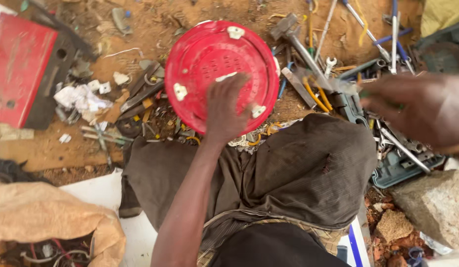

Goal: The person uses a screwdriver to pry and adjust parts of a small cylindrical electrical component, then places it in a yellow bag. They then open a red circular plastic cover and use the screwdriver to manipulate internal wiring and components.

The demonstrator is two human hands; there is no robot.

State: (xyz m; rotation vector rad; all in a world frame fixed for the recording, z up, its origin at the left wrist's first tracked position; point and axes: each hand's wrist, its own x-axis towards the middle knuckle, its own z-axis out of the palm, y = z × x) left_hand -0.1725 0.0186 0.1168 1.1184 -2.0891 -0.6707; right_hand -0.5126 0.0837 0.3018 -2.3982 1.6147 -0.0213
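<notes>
The left hand [224, 111] rests flat, fingers spread, on the round red plastic cover [220, 74], propped on the dirt ground beyond the knees; its 4 white mounting tabs look unfastened. The blurred right hand [427, 111] hovers over the grey tool case [402, 168]; its grip cannot be told. A red flat box [19, 64] lies left.

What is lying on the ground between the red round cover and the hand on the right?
In the head view, between the red cover and the right hand lie a hammer, a spanner and yellow-handled pliers.
</notes>
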